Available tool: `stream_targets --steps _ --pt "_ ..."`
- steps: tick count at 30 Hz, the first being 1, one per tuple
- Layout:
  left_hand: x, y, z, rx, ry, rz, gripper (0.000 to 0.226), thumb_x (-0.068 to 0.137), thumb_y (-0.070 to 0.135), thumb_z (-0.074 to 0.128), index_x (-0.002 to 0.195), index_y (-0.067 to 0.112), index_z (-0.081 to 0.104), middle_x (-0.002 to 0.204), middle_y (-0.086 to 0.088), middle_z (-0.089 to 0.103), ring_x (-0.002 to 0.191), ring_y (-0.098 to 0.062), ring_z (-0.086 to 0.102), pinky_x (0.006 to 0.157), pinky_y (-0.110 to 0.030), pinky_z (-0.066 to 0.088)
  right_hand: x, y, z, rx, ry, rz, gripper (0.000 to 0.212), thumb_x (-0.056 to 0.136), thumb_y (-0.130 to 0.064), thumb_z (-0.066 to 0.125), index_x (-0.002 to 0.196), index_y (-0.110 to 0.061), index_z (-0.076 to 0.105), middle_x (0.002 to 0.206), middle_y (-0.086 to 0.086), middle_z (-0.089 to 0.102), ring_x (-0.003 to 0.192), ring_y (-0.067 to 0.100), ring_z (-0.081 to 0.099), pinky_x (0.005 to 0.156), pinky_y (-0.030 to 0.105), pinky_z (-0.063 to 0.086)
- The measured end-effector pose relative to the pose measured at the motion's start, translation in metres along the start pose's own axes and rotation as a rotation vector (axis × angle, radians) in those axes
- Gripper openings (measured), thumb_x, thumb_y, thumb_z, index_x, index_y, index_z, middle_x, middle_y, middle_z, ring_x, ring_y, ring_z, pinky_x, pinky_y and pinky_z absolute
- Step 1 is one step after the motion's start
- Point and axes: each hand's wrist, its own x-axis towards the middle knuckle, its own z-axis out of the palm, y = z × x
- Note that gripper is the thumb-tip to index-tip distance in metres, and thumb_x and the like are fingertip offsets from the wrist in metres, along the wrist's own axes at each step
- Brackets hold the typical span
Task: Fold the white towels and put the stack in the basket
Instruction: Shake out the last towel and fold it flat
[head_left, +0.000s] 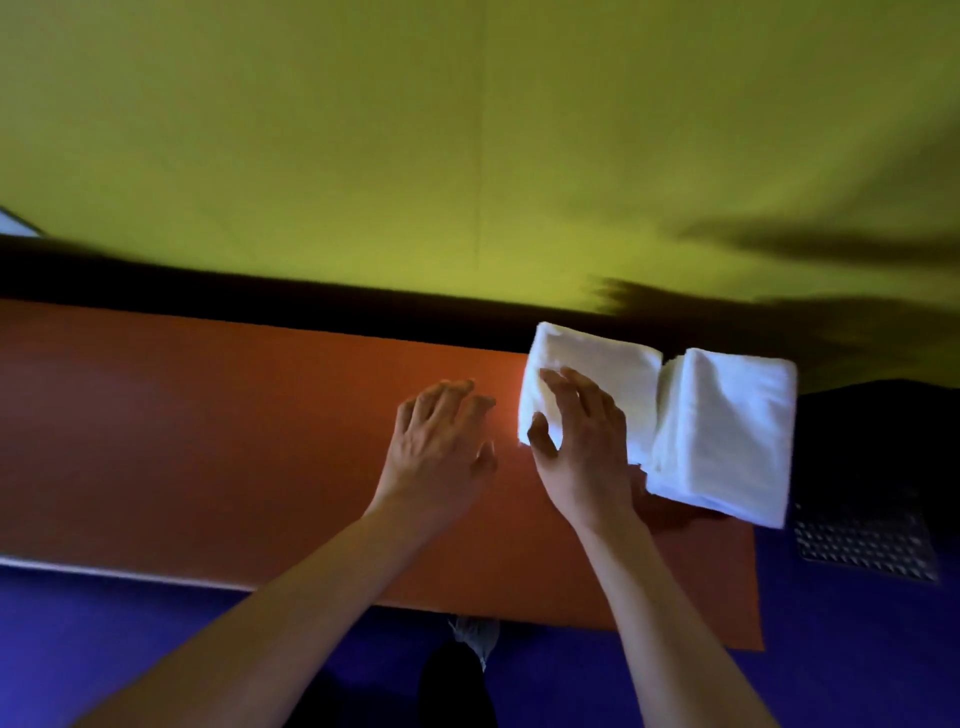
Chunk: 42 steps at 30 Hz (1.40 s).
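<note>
Right hand on folded towels, far right end of the orange table.

Right hand (582, 431) gripped the near-left corner of the white towels (722, 431), thumb under, fingers spread on top. Left hand (441, 447) hovered just left of the grip, fingers relaxed, holding nothing. Towels overhung the orange table (208, 441) edge beside a dark mesh basket (867, 545). No writing was legible.

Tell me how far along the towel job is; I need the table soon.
Done: the white towels look folded, gathered in two bundles at the table's right end. In hand: the right hand grips the left bundle, thumb under its edge; the left hand hovers open beside it. Left: moving the stack into the dark basket at right.
</note>
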Motion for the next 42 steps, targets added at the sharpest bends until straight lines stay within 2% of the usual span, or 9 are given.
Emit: stream_targets --steps 8,15,24,33,38,42 --pt "-0.088 -0.146 -0.072 -0.068 0.141 -0.223 0.047 0.086 0.027 0.064 0.132 0.026 0.055 0.140 0.000 0.052 0.132 -0.025 0.044 0.108 -0.043 0.034 -0.009 -0.171 0.056 0.020 -0.119 -0.181 0.047 0.090 -0.021 0.061 0.137 -0.018 0.058 0.136 0.006 0.059 0.124 0.028 0.057 0.103 0.044 0.044" --pt "-0.181 -0.294 -0.130 -0.099 0.203 -0.378 0.046 0.084 0.029 0.061 0.130 0.027 0.056 0.137 0.004 0.053 0.130 -0.023 0.044 0.108 -0.041 0.035 -0.036 -0.340 0.125 0.089 -0.247 -0.286 0.045 0.097 -0.024 0.058 0.142 -0.022 0.054 0.140 0.003 0.056 0.132 0.024 0.050 0.106 0.041 0.037" --pt "-0.266 -0.456 -0.187 -0.110 0.251 -0.559 0.047 0.081 0.026 0.065 0.128 0.028 0.058 0.131 0.006 0.056 0.126 -0.024 0.048 0.106 -0.040 0.038 -0.057 -0.528 0.212 0.160 -0.402 -0.410 0.040 0.101 -0.021 0.057 0.141 -0.016 0.056 0.138 0.009 0.057 0.126 0.026 0.051 0.101 0.042 0.043" --pt "-0.278 -0.578 -0.202 -0.078 0.245 -0.700 0.044 0.086 0.030 0.064 0.129 0.027 0.057 0.132 0.004 0.056 0.126 -0.026 0.049 0.106 -0.042 0.038 -0.016 -0.624 0.308 0.148 -0.531 -0.501 0.038 0.099 -0.014 0.059 0.137 -0.011 0.060 0.131 0.011 0.060 0.119 0.027 0.055 0.097 0.036 0.044" --pt "-0.272 -0.642 -0.206 -0.059 0.210 -0.769 0.042 0.090 0.033 0.060 0.131 0.026 0.055 0.133 0.001 0.055 0.126 -0.028 0.048 0.107 -0.042 0.037 0.019 -0.668 0.368 0.117 -0.598 -0.554 0.038 0.094 -0.010 0.062 0.132 -0.007 0.063 0.127 0.016 0.062 0.117 0.032 0.057 0.096 0.039 0.044" --pt "-0.261 -0.700 -0.207 -0.056 0.198 -0.801 0.041 0.091 0.033 0.059 0.131 0.025 0.056 0.131 -0.001 0.056 0.125 -0.030 0.049 0.106 -0.043 0.035 0.041 -0.699 0.410 0.060 -0.644 -0.568 0.038 0.093 -0.014 0.060 0.132 -0.012 0.062 0.125 0.013 0.061 0.116 0.030 0.057 0.096 0.042 0.045"
